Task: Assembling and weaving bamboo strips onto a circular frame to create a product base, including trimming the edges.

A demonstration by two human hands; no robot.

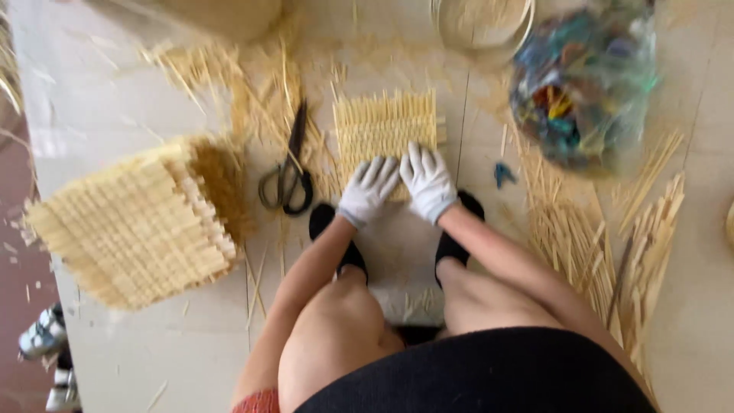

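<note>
Woven mat point(384, 128): a small flat panel laid on the floor ahead of the feet, strip ends left loose at every edge, so judged only partly worked. Left hand point(368, 189) and right hand point(428, 182), both gloved, are pressed flat with fingers spread on its near edge, nothing gripped. Scissors point(288, 177) lie beside it at left; a finished basket point(141, 222) farther left; loose strips point(612, 237) scattered at right; a bag of clips point(585, 76) beyond.

Left hand point(369, 190), right hand point(428, 182) flat on woven mat point(384, 126); scissors point(288, 172) beside.
</note>
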